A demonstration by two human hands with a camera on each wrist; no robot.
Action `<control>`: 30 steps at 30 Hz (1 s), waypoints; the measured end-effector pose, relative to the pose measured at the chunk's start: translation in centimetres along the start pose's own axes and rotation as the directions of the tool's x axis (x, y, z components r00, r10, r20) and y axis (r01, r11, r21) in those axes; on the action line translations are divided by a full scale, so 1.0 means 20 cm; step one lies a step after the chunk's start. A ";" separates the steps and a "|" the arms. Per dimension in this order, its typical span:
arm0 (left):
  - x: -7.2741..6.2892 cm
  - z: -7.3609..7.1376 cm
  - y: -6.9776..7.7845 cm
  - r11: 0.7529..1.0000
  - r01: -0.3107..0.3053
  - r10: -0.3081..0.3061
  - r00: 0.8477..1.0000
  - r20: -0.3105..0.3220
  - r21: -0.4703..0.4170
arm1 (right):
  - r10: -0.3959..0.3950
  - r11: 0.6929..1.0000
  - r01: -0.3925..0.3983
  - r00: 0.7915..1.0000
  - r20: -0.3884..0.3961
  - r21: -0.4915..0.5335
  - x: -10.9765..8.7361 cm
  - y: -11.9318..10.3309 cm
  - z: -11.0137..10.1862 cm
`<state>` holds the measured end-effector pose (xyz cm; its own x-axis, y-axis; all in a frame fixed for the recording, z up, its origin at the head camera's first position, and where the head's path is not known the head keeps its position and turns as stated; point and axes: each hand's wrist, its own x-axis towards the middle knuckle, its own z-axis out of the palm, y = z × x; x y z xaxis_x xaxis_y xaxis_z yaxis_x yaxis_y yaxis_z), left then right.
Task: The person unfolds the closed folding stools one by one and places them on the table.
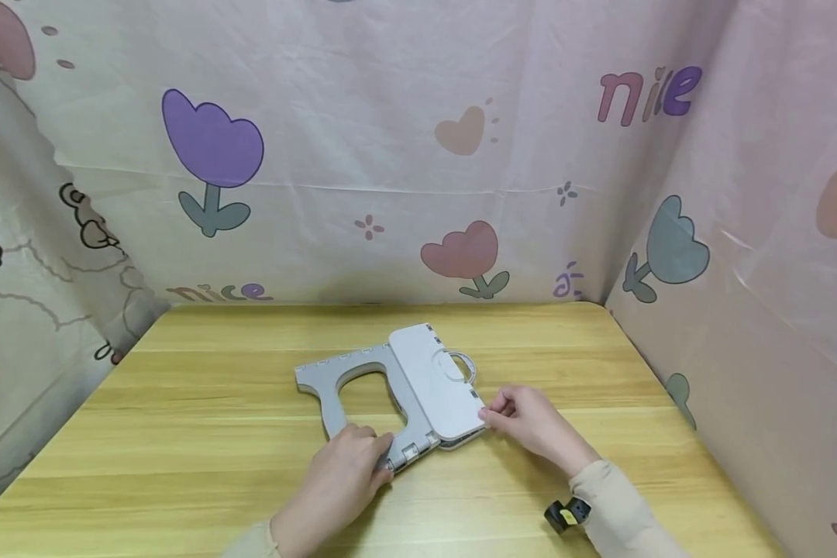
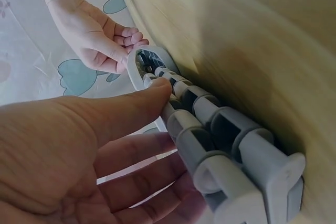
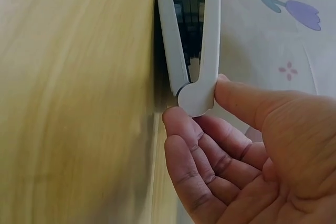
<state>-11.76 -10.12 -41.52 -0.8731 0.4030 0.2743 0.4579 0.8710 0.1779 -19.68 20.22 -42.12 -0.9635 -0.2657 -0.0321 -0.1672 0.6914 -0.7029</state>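
A white and grey folding step stool (image 1: 432, 387) lies folded nearly flat on the table. Its grey leg panel (image 1: 329, 403) has a large rounded opening, and a small loop handle (image 1: 469, 366) sticks out at the right. My left hand (image 1: 345, 469) grips the near hinged edge of the leg panel, thumb on one face and fingers on the other. At the near right corner of the white top, my right hand (image 1: 533, 426) pinches the edge. The right wrist view shows the two white end plates (image 3: 210, 40) meeting in a narrow V at a rounded pivot.
The stool rests on a wood-grain table (image 1: 181, 434). Patterned curtains (image 1: 349, 139) enclose its back and both sides. A black device with a yellow mark (image 1: 567, 514) sits at the right wrist, beside a pale sleeve (image 1: 617, 504).
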 end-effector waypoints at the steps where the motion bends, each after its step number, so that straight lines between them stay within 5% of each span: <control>1: 0.00 0.00 0.00 1.000 0.005 -0.005 1.000 0.002 0.001 | 0.001 1.000 -0.001 1.000 0.006 0.003 0.00 0.00 0.00; 14: 0.01 0.00 0.01 1.000 0.013 -0.013 1.000 0.025 -0.010 | -0.042 0.982 0.010 0.985 0.166 0.189 0.03 0.06 -0.01; 20: 0.01 0.00 -0.01 0.999 -0.013 0.013 1.000 0.017 -0.037 | 0.012 0.973 -0.044 0.990 0.140 0.228 0.01 0.06 -0.04; 30: 0.02 -0.01 -0.04 0.990 -0.079 0.069 0.994 -0.085 -0.121 | -0.027 0.980 0.019 0.999 0.036 0.200 -0.04 -0.08 -0.19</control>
<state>-12.49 -10.69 -41.28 -0.8221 0.4370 0.3649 0.5423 0.7962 0.2683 -19.40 21.80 -38.24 -0.9504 -0.3087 -0.0388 -0.1408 0.5379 -0.8312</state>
